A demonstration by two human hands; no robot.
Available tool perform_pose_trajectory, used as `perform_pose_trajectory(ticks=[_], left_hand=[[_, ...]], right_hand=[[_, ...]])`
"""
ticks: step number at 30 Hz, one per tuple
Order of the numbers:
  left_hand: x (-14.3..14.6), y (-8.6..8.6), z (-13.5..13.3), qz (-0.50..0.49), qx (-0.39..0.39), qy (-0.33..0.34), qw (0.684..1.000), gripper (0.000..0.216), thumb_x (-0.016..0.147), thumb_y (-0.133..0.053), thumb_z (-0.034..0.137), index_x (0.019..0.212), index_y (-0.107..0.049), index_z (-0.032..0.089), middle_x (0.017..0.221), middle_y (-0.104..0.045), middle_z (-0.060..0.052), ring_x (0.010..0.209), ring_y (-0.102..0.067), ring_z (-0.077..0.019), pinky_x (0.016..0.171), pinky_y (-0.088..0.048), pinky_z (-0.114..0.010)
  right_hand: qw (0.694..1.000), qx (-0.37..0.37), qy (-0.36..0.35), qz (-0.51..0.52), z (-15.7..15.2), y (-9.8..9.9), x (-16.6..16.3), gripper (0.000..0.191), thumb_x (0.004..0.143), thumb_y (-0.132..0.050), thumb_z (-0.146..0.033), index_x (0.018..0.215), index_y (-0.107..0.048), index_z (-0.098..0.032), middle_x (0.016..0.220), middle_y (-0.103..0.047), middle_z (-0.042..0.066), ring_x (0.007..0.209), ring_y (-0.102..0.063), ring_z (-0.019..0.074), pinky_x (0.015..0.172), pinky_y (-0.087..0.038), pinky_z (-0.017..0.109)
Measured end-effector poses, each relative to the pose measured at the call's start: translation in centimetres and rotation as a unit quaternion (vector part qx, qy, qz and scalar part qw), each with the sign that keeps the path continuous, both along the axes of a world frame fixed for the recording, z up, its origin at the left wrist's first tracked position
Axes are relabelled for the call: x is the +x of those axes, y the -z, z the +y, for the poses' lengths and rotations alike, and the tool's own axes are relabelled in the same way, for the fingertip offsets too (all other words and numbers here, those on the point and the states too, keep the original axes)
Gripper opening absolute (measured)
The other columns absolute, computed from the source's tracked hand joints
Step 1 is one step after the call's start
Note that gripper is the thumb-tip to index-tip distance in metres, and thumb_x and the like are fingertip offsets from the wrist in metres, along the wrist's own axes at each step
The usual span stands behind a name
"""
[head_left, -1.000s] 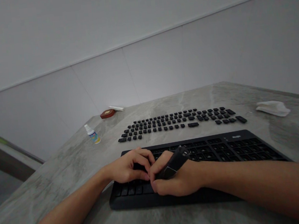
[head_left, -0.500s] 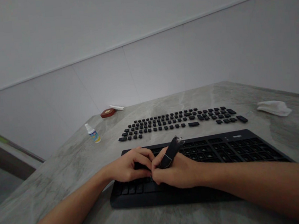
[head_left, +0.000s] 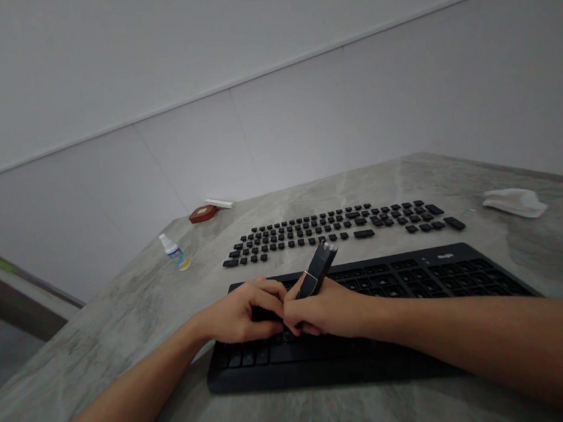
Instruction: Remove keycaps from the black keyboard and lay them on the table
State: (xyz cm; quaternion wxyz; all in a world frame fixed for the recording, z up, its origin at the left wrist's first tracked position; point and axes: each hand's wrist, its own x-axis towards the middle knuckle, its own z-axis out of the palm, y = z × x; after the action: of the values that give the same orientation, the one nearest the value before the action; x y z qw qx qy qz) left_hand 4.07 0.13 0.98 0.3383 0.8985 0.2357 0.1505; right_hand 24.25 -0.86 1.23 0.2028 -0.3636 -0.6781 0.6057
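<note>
A black keyboard with most keycaps removed lies on the grey stone table. My left hand rests curled on the keyboard's left end, fingers closed over the keys there. My right hand sits against it, shut on a slim black tool whose upper end sticks up and away from me. The tool's tip is hidden between my two hands. Several loose black keycaps lie in rows on the table behind the keyboard.
A small white spray bottle stands at the left behind the keyboard. A reddish-brown object and a white strip lie near the wall. A crumpled white cloth rests at the right. The table's left edge drops off to the floor.
My right hand has rolled so the black tool has swung from lying low across the hand to pointing up and away. My left hand has stayed on the keyboard's left end.
</note>
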Motion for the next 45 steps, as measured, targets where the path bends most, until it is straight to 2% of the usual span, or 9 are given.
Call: perform_pose_trajectory(ticks=[10, 14, 25, 30, 35, 37, 40, 42, 45], left_hand=[[0.0, -0.3, 0.0, -0.004, -0.009, -0.001, 1.0, 0.015, 0.089, -0.065, 0.015, 0.094, -0.078, 0.019, 0.101, -0.069, -0.006, 0.095, -0.064, -0.0184, 0.092, -0.049, -0.032], [0.0, -0.1, 0.1, -0.017, -0.01, -0.008, 1.0, 0.014, 0.091, -0.065, 0.021, 0.091, -0.079, 0.02, 0.094, -0.069, -0.006, 0.09, -0.065, -0.0169, 0.088, -0.051, -0.029], [0.0, 0.2, 0.2, -0.043, -0.013, -0.015, 0.999, 0.014, 0.092, -0.065, 0.02, 0.088, -0.079, 0.018, 0.09, -0.071, -0.006, 0.086, -0.066, -0.0164, 0.083, -0.052, -0.028], [0.0, 0.5, 0.1, -0.061, 0.006, -0.016, 0.998, 0.017, 0.093, -0.062, 0.018, 0.084, -0.076, 0.016, 0.094, -0.068, -0.008, 0.087, -0.066, -0.0173, 0.081, -0.053, -0.029], [0.0, 0.7, 0.1, -0.05, 0.04, -0.016, 0.998, 0.017, 0.093, -0.06, 0.017, 0.085, -0.074, 0.016, 0.099, -0.065, -0.009, 0.087, -0.064, -0.0173, 0.08, -0.052, -0.029], [-0.1, 0.8, 0.2, -0.045, 0.059, -0.015, 0.997, 0.018, 0.094, -0.058, 0.016, 0.083, -0.073, 0.015, 0.098, -0.065, -0.008, 0.087, -0.064, -0.0167, 0.079, -0.052, -0.028], [-0.1, 0.9, 0.2, -0.04, 0.071, -0.018, 0.997, 0.019, 0.094, -0.057, 0.015, 0.081, -0.072, 0.015, 0.097, -0.064, -0.008, 0.085, -0.064, -0.016, 0.076, -0.052, -0.026], [0.0, 0.9, 0.1, -0.039, 0.08, -0.016, 0.996, 0.019, 0.093, -0.058, 0.014, 0.081, -0.071, 0.015, 0.096, -0.064, -0.008, 0.084, -0.064, -0.0158, 0.076, -0.052, -0.026], [0.1, 1.0, 0.1, -0.039, 0.094, -0.015, 0.995, 0.018, 0.093, -0.059, 0.014, 0.081, -0.072, 0.014, 0.095, -0.065, -0.008, 0.085, -0.064, -0.0167, 0.078, -0.052, -0.027]], right_hand=[[0.997, 0.063, 0.008, 0.036, -0.1, 1.0, 0.1, 0.017, 0.063, -0.057, -0.011, 0.047, -0.057, -0.017, 0.041, -0.042, -0.006, 0.045, -0.039, 0.0082, 0.042, -0.023, 0.024], [0.995, 0.092, 0.01, 0.024, -0.4, 0.7, 0.1, 0.021, 0.063, -0.056, -0.006, 0.044, -0.055, -0.015, 0.042, -0.044, -0.005, 0.048, -0.041, 0.0084, 0.046, -0.026, 0.024], [0.996, 0.068, 0.06, 0.027, -0.6, 0.8, -0.1, 0.022, 0.063, -0.056, -0.005, 0.043, -0.057, -0.016, 0.039, -0.042, -0.006, 0.045, -0.04, 0.0081, 0.044, -0.026, 0.023], [0.989, 0.143, -0.017, 0.034, -0.7, 0.6, 0.4, 0.02, 0.064, -0.055, -0.003, 0.048, -0.059, -0.014, 0.046, -0.048, -0.005, 0.049, -0.045, 0.0084, 0.047, -0.031, 0.021], [0.974, 0.198, -0.105, 0.037, -0.4, 0.7, 1.0, 0.014, 0.07, -0.059, -0.008, 0.062, -0.068, -0.014, 0.054, -0.056, -0.004, 0.054, -0.051, 0.0096, 0.051, -0.038, 0.019], [0.959, 0.249, -0.134, 0.008, -0.3, 0.5, 1.1, 0.01, 0.073, -0.063, -0.012, 0.067, -0.071, -0.015, 0.057, -0.059, -0.003, 0.055, -0.052, 0.0098, 0.054, -0.04, 0.02], [0.936, 0.311, -0.154, -0.064, -0.3, 0.0, 0.9, 0.014, 0.074, -0.065, -0.017, 0.06, -0.066, -0.016, 0.054, -0.054, -0.004, 0.053, -0.048, 0.0092, 0.053, -0.037, 0.02], [0.933, 0.309, -0.165, -0.078, -0.2, -0.3, 0.8, 0.024, 0.072, -0.063, -0.013, 0.05, -0.056, -0.015, 0.048, -0.045, -0.006, 0.048, -0.042, 0.0075, 0.048, -0.032, 0.02], [0.961, 0.221, -0.162, -0.04, 0.1, -0.5, 0.6, 0.033, 0.069, -0.058, -0.003, 0.043, -0.043, -0.015, 0.042, -0.036, -0.007, 0.043, -0.035, 0.0059, 0.043, -0.026, 0.02]])
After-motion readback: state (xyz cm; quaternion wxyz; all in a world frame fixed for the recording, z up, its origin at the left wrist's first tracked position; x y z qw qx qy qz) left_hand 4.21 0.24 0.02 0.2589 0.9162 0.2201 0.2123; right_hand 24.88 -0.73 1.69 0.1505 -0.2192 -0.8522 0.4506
